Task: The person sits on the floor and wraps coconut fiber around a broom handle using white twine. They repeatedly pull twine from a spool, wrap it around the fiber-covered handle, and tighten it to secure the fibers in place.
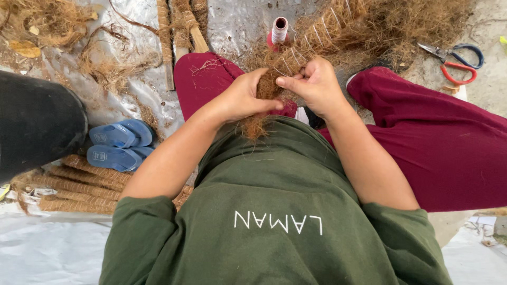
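I sit on the ground in a green shirt and maroon trousers. My left hand is closed around the near end of a long brown coir fibre roll wound with white thread, which runs up and away to the right. My right hand pinches the fibre and thread beside it, fingertips touching the left hand. Loose fibre hangs below my hands onto my shirt. A thread spool, white with a pink base, stands upright just beyond my hands.
Scissors with blue and red handles lie at the upper right. Blue flip-flops sit at the left beside a dark round object. Finished fibre rolls lie stacked at the lower left, and wrapped sticks on a plastic sheet.
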Action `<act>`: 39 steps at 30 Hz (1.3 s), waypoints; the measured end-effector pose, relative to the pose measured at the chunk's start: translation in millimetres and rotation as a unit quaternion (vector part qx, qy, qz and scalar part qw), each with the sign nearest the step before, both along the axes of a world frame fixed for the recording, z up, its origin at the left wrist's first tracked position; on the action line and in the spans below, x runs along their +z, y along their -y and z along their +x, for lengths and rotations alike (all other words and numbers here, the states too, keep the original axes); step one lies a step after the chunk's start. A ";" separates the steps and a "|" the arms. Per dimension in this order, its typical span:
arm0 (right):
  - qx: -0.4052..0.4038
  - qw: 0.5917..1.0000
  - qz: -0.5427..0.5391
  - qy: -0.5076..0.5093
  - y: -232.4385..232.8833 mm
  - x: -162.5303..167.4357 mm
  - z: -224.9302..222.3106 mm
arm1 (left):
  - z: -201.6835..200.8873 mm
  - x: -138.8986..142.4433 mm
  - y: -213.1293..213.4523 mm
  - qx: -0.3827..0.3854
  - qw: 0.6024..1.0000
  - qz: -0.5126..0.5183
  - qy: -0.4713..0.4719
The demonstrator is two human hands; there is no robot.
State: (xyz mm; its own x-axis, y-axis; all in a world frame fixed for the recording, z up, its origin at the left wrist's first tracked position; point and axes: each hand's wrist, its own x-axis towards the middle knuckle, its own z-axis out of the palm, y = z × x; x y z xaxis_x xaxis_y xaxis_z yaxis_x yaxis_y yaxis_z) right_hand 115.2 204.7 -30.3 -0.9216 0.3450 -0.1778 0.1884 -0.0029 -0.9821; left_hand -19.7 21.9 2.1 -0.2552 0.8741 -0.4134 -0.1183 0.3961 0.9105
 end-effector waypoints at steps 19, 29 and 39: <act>-0.042 0.984 0.172 0.008 22.4 66.5 4.0 | 3.1 -8.3 -9.7 0.121 0.971 0.082 -0.190; -0.019 0.999 0.041 -0.030 17.7 45.5 8.1 | 1.0 -2.5 -7.5 0.168 0.965 0.082 -0.184; 0.044 0.984 -0.158 -0.071 -1.9 24.0 -7.0 | -21.1 0.6 10.6 -0.032 0.957 0.074 0.279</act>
State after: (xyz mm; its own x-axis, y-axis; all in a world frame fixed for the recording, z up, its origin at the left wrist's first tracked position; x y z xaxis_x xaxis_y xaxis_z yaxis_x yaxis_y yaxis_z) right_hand 108.2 206.6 -6.4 -0.9687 0.2106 -0.1312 0.0633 -0.3014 -0.9514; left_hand -40.7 11.3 2.6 0.0255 0.9403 -0.3393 -0.5826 0.2898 0.7594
